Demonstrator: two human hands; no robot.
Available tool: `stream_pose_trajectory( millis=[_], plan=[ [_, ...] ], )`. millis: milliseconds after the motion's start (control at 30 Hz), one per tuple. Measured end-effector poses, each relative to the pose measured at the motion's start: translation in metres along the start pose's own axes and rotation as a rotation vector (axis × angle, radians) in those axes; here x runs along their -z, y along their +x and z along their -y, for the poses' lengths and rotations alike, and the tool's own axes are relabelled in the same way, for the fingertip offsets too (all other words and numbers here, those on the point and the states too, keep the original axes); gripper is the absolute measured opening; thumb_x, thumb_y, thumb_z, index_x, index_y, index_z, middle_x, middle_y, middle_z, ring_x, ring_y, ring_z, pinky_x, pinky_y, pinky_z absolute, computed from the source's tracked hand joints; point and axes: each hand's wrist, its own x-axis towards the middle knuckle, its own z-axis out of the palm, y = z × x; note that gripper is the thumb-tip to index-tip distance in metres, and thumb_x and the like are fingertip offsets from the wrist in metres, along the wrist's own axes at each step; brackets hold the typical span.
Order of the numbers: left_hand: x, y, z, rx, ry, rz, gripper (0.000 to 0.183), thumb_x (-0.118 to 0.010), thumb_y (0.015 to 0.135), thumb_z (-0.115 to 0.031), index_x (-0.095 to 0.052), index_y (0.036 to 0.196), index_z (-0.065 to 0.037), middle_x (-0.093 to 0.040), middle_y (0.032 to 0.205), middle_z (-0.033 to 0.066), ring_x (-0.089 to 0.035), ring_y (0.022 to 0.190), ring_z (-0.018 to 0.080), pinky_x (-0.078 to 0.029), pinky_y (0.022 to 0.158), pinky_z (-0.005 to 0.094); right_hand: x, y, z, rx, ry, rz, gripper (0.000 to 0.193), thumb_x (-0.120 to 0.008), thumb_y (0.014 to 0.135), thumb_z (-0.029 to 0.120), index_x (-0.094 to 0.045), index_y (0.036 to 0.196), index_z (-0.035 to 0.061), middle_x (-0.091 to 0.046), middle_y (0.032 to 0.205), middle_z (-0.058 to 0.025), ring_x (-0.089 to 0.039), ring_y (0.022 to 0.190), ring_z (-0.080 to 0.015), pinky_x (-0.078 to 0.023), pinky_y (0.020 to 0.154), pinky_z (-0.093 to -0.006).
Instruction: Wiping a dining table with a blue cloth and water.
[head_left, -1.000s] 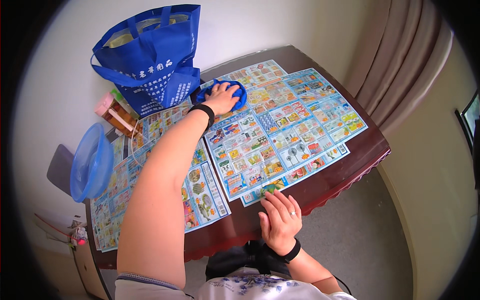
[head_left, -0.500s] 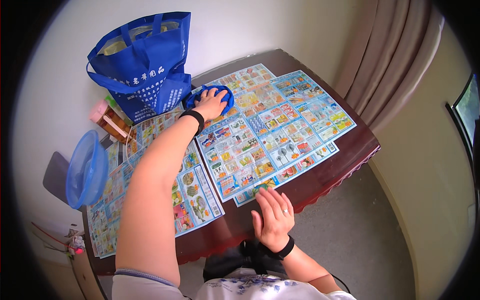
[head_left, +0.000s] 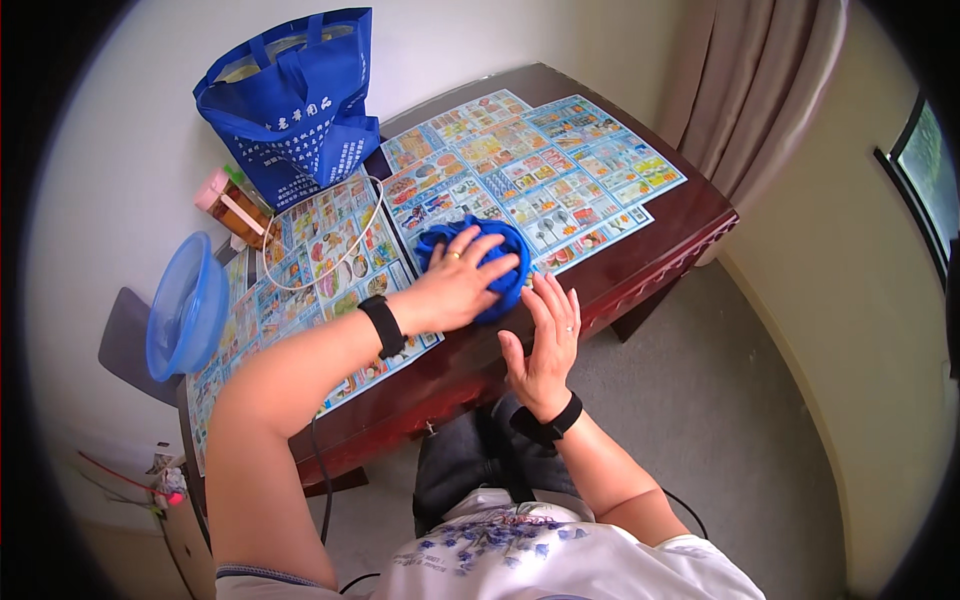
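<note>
A bunched blue cloth (head_left: 517, 250) lies near the front edge of the table, on top of the printed flyers (head_left: 570, 170). My left hand (head_left: 462, 282) presses down on it with fingers spread and bent over the folds, a ring on one finger. Just right of the cloth, my right hand (head_left: 545, 345) hovers by the table edge, fingers apart and holding nothing. Its fingertips come close to the cloth's edge; whether they touch cannot be made out. A black band circles each wrist.
On the dark red table (head_left: 690, 225), a blue shopping bag (head_left: 300, 120) stands at the back left. Beside it are a pink-lidded jar (head_left: 235, 208) and a loop of white cable (head_left: 375, 215). A blue plastic basin (head_left: 190, 305) tilts at the left edge. Curtains (head_left: 750, 110) hang at right.
My left hand has drawn the blue cloth from beside the bag toward me and to the right, uncovering the white cable. My right hand has risen slightly.
</note>
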Motion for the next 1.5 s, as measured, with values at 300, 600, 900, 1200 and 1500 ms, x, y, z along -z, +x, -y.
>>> stream_pose_trajectory(
  millis=[300, 600, 900, 1200, 1500],
  plan=[
    [0.004, 0.028, -0.052, -0.285, -0.038, 0.150, 0.056, -0.055, 0.084, -0.028, -0.039, 0.137, -0.020, -0.022, 0.146, 0.0114, -0.015, 0.136, 0.0416, -0.024, 0.097, 0.0692, 0.003, -0.006, 0.000, -0.028, 0.101, -0.059, 0.050, -0.061, 0.082, 0.025, -0.048, 0.124, 0.0028, -0.044, 0.133, -0.0176, -0.037, 0.129, -0.0324, -0.016, 0.110, -0.0498],
    [-0.010, 0.091, -0.002, -0.132, -0.077, 0.025, 0.052, -0.054, 0.085, -0.035, -0.042, 0.134, -0.024, -0.027, 0.144, 0.0113, -0.019, 0.134, 0.0421, -0.024, 0.097, 0.0701, 0.003, 0.001, 0.006, -0.044, 0.022, 0.027, 0.047, -0.061, 0.082, 0.024, -0.049, 0.122, 0.0032, -0.047, 0.130, -0.0166, -0.041, 0.125, -0.0338, -0.026, 0.106, -0.0494],
    [0.001, 0.140, 0.099, 0.243, -0.055, 0.024, 0.047, -0.048, 0.089, -0.034, -0.040, 0.135, -0.027, -0.028, 0.144, 0.0101, -0.019, 0.134, 0.0405, -0.021, 0.101, 0.0667, 0.003, 0.008, 0.008, -0.052, -0.111, 0.197, 0.041, -0.063, 0.080, 0.021, -0.055, 0.116, 0.0038, -0.055, 0.122, -0.0111, -0.048, 0.119, -0.0286, -0.032, 0.102, -0.0437],
    [0.006, 0.166, 0.190, 0.562, -0.053, 0.060, 0.048, -0.044, 0.093, -0.036, -0.032, 0.140, -0.028, -0.019, 0.148, 0.0085, -0.014, 0.137, 0.0341, -0.021, 0.103, 0.0623, 0.007, 0.013, 0.009, -0.054, -0.184, 0.279, 0.035, -0.061, 0.082, 0.025, -0.060, 0.112, 0.0046, -0.059, 0.117, -0.0093, -0.054, 0.113, -0.0269, -0.034, 0.100, -0.0407],
    [0.008, 0.160, 0.190, 0.575, -0.050, 0.052, 0.048, -0.043, 0.093, -0.037, -0.033, 0.139, -0.028, -0.021, 0.148, 0.0095, -0.014, 0.136, 0.0369, -0.019, 0.104, 0.0615, 0.002, 0.012, 0.007, -0.023, -0.199, 0.264, 0.033, -0.058, 0.084, 0.025, -0.061, 0.109, 0.0044, -0.061, 0.113, -0.0089, -0.055, 0.110, -0.0267, -0.034, 0.100, -0.0405]
  ],
)
